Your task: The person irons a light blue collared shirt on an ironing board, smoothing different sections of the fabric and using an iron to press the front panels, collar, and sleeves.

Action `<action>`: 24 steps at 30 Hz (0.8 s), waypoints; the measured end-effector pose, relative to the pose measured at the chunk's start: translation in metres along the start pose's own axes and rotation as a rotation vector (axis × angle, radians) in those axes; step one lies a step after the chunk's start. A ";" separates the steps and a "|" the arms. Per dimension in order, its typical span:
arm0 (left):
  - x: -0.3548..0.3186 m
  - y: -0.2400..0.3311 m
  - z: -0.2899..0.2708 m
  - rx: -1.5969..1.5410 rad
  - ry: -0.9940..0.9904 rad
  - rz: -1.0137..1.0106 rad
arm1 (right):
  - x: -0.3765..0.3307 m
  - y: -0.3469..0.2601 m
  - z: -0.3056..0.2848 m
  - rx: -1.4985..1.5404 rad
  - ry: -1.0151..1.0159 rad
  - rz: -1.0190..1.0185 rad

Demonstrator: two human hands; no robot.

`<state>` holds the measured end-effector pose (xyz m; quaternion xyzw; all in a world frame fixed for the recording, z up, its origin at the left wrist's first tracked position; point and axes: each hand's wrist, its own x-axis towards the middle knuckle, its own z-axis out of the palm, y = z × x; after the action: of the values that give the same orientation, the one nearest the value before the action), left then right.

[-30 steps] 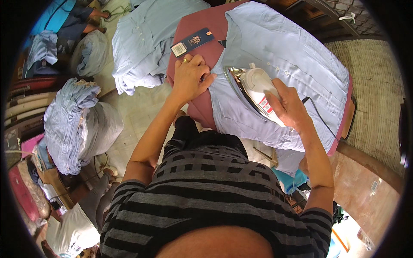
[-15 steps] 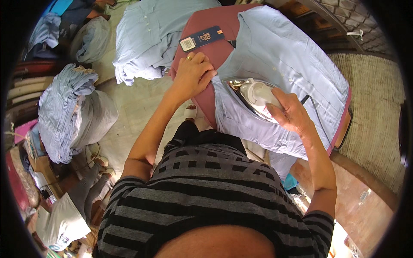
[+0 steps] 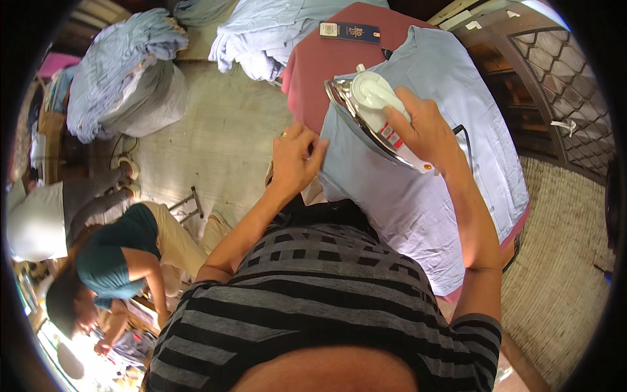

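My right hand (image 3: 428, 130) is wrapped round the handle of a white iron (image 3: 373, 98) with a shiny metal base. Tilted on its side, the iron is over a light blue shirt (image 3: 450, 91), and its metal edge shows to the left. Whether it touches the cloth, I cannot tell. The shirt lies spread on an ironing board with a dusty red cover (image 3: 326, 59). At the board's near left edge, my left hand (image 3: 295, 160) has its fingers curled and pinched on the shirt's edge. A dark blue tag (image 3: 356, 33) lies flat on the red cover.
More light blue shirts (image 3: 261, 32) are heaped beyond the board. A bundle of blue garments (image 3: 121, 72) tops a pale sack (image 3: 153, 98) at the left. A person in a dark green top (image 3: 108, 261) bends at the lower left. A metal grille (image 3: 555, 72) stands at right.
The iron has risen from the shirt and tilted, moving away from me. My left hand has come down from the red cover to the shirt's edge. The view has shifted, bringing the bending person into sight.
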<state>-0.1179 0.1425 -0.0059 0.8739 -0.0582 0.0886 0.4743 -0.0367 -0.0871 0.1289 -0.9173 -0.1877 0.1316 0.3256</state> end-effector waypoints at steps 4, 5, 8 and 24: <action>-0.013 -0.009 0.016 -0.262 0.206 -0.119 | -0.013 0.012 0.001 -0.006 -0.027 -0.048; -0.016 -0.009 0.018 -0.259 0.240 -0.134 | -0.018 0.014 -0.001 -0.016 -0.042 -0.062; -0.021 -0.013 0.028 -0.250 0.317 -0.114 | -0.028 0.017 -0.003 -0.018 -0.117 -0.115; -0.028 -0.021 0.045 -0.171 0.474 -0.087 | -0.025 0.010 0.018 -0.033 -0.051 -0.169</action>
<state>-0.1373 0.1170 -0.0529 0.7872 0.0851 0.2654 0.5501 -0.0632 -0.0950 0.1118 -0.8999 -0.2745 0.1238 0.3156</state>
